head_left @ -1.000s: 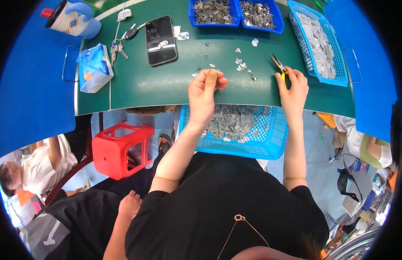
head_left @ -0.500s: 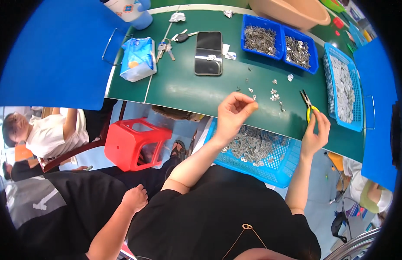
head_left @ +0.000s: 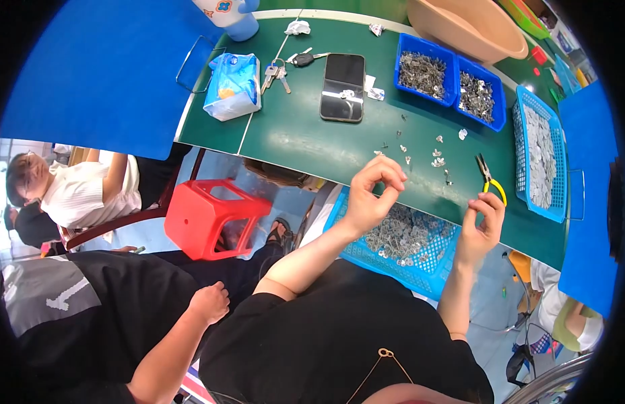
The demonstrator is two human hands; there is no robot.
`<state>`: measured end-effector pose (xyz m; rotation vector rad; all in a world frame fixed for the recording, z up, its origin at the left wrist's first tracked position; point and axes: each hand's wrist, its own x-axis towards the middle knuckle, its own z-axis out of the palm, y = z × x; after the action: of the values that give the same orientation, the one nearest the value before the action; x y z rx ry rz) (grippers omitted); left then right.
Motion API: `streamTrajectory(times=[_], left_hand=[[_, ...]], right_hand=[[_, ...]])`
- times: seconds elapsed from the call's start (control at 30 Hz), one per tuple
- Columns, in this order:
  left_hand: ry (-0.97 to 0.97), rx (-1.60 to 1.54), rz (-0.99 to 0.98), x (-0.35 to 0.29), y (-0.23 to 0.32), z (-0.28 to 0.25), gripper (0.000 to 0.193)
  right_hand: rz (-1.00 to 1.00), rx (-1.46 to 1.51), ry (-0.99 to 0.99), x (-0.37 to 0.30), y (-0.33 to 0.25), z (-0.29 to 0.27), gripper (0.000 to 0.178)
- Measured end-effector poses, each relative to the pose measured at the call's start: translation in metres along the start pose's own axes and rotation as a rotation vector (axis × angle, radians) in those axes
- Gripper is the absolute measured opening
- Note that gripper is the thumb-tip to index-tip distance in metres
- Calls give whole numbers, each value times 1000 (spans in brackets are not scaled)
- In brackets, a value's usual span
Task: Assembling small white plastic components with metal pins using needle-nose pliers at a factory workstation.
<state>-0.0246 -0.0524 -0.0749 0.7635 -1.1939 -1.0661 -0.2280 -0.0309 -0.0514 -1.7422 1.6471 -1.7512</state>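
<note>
My left hand is over the near edge of the green table, thumb and fingertips drawn together; anything between them is too small to make out. My right hand is also at the edge, fingers curled toward the thumb; I cannot make out what they hold. Just beyond its fingertips lie pliers with yellow handles, jaws pointing away from me. Several small silvery metal pieces are scattered on the table between and beyond my hands. Below the table edge, a blue mesh basket holds many similar pieces.
Two blue bins of metal parts stand at the back, beside a light-blue basket of flat pale pieces. A phone, keys and a tissue pack lie left. A co-worker's hand rests near my left arm.
My right hand has drawn back toward me, off the pliers' handles, while the pliers stay put. My left hand keeps its pinch near the table edge. The whole view has shifted slightly.
</note>
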Motion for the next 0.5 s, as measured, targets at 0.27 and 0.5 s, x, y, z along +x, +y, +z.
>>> streamTrajectory(times=[0.27, 0.5], left_hand=[[-92, -11, 12, 0, 4, 2, 16], [-1, 12, 55, -1, 2, 8, 15]], right_hand=[[70, 93, -66, -6, 2, -3, 17], [111, 169, -95, -10, 3, 1, 15]])
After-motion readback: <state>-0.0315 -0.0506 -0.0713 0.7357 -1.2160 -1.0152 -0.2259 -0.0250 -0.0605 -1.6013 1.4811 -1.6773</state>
